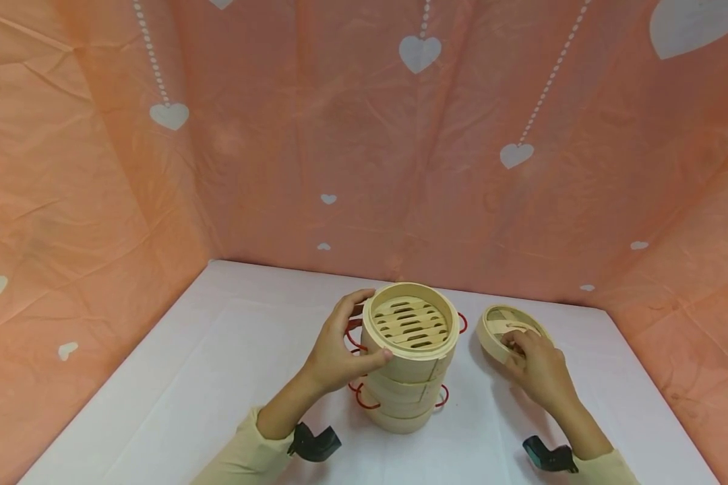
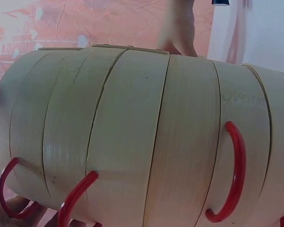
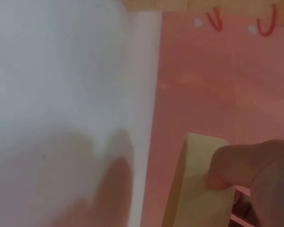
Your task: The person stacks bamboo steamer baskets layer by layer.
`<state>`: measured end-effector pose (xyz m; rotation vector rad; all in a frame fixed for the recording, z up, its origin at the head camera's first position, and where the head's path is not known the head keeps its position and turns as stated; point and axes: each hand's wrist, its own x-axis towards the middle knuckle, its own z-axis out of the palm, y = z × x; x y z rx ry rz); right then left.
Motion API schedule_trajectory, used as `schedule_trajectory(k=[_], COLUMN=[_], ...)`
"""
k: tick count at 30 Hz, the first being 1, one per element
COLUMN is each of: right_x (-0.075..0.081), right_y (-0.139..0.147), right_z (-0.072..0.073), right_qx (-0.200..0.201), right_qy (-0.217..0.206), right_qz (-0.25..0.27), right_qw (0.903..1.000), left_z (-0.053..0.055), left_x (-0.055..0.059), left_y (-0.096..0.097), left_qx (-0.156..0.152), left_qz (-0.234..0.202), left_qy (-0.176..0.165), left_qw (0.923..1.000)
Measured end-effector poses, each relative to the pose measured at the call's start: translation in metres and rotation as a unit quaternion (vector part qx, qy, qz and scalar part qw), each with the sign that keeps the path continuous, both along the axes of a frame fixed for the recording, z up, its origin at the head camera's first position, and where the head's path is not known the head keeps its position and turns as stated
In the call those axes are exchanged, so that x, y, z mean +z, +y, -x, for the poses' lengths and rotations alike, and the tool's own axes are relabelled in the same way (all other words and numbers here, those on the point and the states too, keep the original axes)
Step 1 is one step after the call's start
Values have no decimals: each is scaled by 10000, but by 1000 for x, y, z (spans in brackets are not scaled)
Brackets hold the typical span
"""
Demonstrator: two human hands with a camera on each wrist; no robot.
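A tall stack of round bamboo steamer baskets (image 1: 408,397) stands upright on the white table, its open top showing a slatted floor (image 1: 394,328). Red loop handles (image 2: 240,165) stick out from its sides. My left hand (image 1: 336,353) grips the top basket from the left, thumb at the near rim and fingers round the far side. To the right, a bamboo steamer lid (image 1: 491,342) is tilted, its inner face partly visible. My right hand (image 1: 542,374) pinches this lid; in the right wrist view the thumb presses on its pale band (image 3: 203,189).
The white-covered table (image 1: 230,337) is enclosed by orange-pink cloth walls (image 1: 364,168) with white hearts, behind and on both sides. A dark wrist camera (image 1: 314,444) hangs at the left wrist, another dark camera (image 1: 548,457) at the right.
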<state>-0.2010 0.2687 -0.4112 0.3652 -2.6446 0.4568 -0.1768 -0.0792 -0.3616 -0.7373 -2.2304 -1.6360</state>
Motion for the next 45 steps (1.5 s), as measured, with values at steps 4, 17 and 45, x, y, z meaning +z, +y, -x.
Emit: schedule_trajectory(k=[4, 17, 45], right_x=[5, 19, 42], right_y=[-2, -4, -20], right_z=[-1, -10, -20], right_qx=[7, 85, 367], right_qy=[162, 678, 1054], right_qz=[-22, 200, 440], right_qw=[9999, 9975, 9928], left_z=[0, 0, -2], left_x=[0, -2, 1], left_y=[0, 0, 0], left_qx=[-45, -37, -74], left_qz=[-41, -58, -46], left_qy=[7, -100, -465], left_qw=[10000, 9999, 9989])
